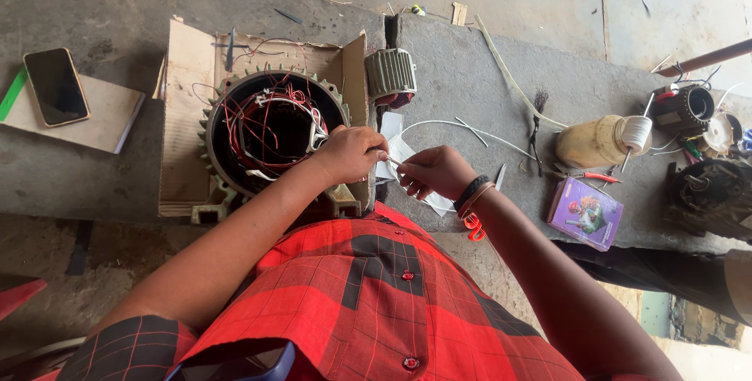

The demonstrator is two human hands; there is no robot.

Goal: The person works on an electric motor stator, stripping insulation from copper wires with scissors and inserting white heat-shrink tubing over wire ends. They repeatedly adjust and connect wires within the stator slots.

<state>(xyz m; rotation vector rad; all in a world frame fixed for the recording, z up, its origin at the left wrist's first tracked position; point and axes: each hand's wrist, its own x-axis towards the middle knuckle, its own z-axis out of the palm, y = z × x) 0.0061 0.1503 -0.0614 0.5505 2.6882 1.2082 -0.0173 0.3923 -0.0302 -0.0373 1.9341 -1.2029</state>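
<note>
Rough concrete floor carries a motor stator [270, 126] on cardboard [184, 115]. Beside it, left hand [350, 154] and right hand [437, 171] both pinch a thin white sleeve [394, 162] between their fingers. It seems light and bendy, best held near its ends.

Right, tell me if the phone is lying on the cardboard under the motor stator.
No: the phone lies on a notebook, left of the cardboard.

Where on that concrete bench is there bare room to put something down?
Bare concrete lies between the notebook and the cardboard, and between the grey finned cover and the spool of white cord. Crowded: motor stator, both hands, the far right end.
</note>
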